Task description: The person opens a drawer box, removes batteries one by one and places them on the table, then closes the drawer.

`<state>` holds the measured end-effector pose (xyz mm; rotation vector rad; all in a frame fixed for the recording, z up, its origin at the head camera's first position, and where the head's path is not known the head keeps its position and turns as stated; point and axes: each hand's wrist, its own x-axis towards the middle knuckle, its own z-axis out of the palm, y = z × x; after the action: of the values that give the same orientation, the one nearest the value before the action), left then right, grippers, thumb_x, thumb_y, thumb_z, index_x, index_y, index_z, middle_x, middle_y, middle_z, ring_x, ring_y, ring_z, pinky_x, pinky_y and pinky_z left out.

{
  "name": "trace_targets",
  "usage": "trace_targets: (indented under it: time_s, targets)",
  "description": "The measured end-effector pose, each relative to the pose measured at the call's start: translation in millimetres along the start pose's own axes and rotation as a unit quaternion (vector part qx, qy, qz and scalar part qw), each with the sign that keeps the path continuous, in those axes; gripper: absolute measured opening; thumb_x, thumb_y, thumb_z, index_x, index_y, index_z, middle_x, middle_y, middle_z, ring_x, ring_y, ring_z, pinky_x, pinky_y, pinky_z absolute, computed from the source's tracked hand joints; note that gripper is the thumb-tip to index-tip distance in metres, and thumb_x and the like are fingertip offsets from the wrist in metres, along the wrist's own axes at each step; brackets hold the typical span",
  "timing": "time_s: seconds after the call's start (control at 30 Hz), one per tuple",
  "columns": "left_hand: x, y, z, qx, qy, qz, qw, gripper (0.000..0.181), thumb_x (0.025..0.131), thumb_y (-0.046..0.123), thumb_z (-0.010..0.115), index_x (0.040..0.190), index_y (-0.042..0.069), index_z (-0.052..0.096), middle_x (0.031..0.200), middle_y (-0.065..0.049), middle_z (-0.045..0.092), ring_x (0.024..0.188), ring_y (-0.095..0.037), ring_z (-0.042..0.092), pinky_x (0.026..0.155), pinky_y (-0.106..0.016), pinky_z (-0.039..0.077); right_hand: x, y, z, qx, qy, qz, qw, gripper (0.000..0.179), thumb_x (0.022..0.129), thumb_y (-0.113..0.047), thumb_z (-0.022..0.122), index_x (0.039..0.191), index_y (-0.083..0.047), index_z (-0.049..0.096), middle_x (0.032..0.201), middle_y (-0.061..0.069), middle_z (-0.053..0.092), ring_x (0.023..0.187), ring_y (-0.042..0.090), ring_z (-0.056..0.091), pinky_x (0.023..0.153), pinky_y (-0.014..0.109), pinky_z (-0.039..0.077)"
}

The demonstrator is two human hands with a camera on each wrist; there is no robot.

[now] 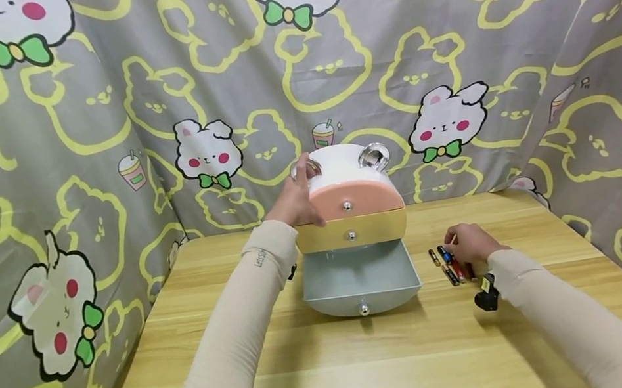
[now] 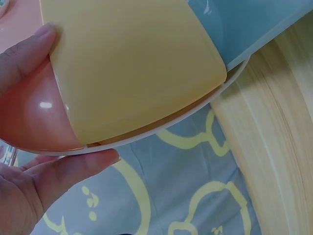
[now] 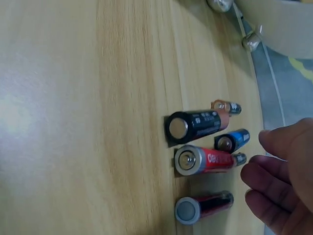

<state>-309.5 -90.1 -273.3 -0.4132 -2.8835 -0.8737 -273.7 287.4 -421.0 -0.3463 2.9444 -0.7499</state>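
A small drawer box (image 1: 353,178) with a white top and shiny round ears stands on the table. Its peach drawer (image 1: 361,193) and yellow drawer (image 1: 323,237) are closed, while the grey-blue bottom drawer (image 1: 358,273) is pulled out, with nothing seen inside. My left hand (image 1: 295,197) grips the box's upper left side, thumb on the front and fingers round the edge. To the right lie several batteries, among them a red battery (image 3: 210,159), a black battery (image 3: 198,124) and a blue battery (image 3: 234,140). Beside them my right hand (image 3: 288,181) hovers, fingers loosely bent and holding nothing.
The wooden table (image 1: 372,371) carries the box and the batteries. A grey curtain (image 1: 249,96) with bear and rabbit prints hangs behind and along both sides. A black wrist device (image 1: 486,293) hangs under the right wrist.
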Motion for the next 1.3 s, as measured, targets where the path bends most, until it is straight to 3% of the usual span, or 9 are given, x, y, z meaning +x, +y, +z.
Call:
trace_targets:
  time_s: [0.1,0.3,0.57,0.7,0.97,1.2,1.3]
  targets:
    - [0.5,0.6,-0.4,-0.002,-0.004,-0.002,1.0,0.152,0.048,0.001,0.096,0.149,0.038,-0.011,0.137,-0.027,0.032,0.117,-0.041,0.047,0.099,-0.048,0.042,-3.2,-3.2,-0.4,0.001,0.008,-0.015,0.9999,0.013,0.096,-0.012,0.059,0.089,-0.002,0.062,0.065,0.002,0.058,0.053,0.015,0.053,0.053,0.032,0.045]
    - [0.3,1.2,-1.5,-0.001,-0.008,-0.008,0.9999,0.154,0.048,0.002,0.096,0.15,0.038,-0.014,0.14,-0.03,0.029,0.121,-0.044,0.045,0.102,-0.047,0.04,-7.6,-9.7,5.6,-0.017,0.023,-0.068,0.9973,0.014,0.092,-0.011,0.063,0.078,-0.008,0.061,0.065,-0.003,0.057,0.052,0.012,0.051,0.058,0.034,0.044]
    - [0.1,0.5,-1.7,-0.002,-0.004,-0.003,1.0,0.153,0.047,0.001,0.096,0.15,0.036,-0.011,0.138,-0.028,0.032,0.122,-0.044,0.044,0.102,-0.049,0.039,-15.2,-33.7,10.7,0.034,-0.012,-0.091,0.9952,0.013,0.091,-0.01,0.065,0.078,-0.008,0.061,0.066,-0.002,0.056,0.055,0.013,0.05,0.056,0.031,0.044]
    - [0.7,-0.3,-1.5,-0.003,-0.005,0.001,1.0,0.152,0.047,0.001,0.096,0.15,0.036,-0.01,0.138,-0.026,0.032,0.123,-0.043,0.044,0.102,-0.048,0.039,-20.0,-41.0,17.0,0.082,-0.052,-0.087,0.9915,0.011,0.091,-0.008,0.065,0.08,-0.005,0.063,0.065,0.004,0.059,0.056,0.016,0.056,0.052,0.029,0.045]
    - [-1.1,-2.2,-3.1,-0.003,-0.005,0.003,1.0,0.151,0.047,0.002,0.096,0.15,0.035,-0.01,0.139,-0.016,0.033,0.124,-0.038,0.042,0.103,-0.045,0.038,-30.6,-48.4,30.4,0.183,-0.162,-0.054,0.9683,0.016,0.093,-0.009,0.063,0.081,0.002,0.062,0.07,0.008,0.062,0.061,0.019,0.061,0.055,0.031,0.051]
    - [-2.1,-1.9,-3.3,-0.008,-0.009,0.004,0.9999,0.151,0.049,0.002,0.096,0.15,0.037,-0.012,0.139,-0.019,0.032,0.124,-0.039,0.042,0.102,-0.045,0.039,-42.5,-56.4,40.6,0.245,-0.201,-0.039,0.9476,0.023,0.095,-0.011,0.061,0.081,0.007,0.061,0.073,0.008,0.063,0.062,0.017,0.061,0.056,0.03,0.052]
    - [-1.2,-1.4,-3.2,-0.006,-0.01,0.009,0.9999,0.152,0.048,0.002,0.096,0.15,0.035,-0.011,0.138,-0.024,0.031,0.125,-0.041,0.041,0.103,-0.046,0.038,-49.6,-61.9,46.1,0.279,-0.22,-0.022,0.9344,0.02,0.095,-0.01,0.059,0.081,0.004,0.061,0.075,0.009,0.064,0.062,0.015,0.061,0.059,0.03,0.054]
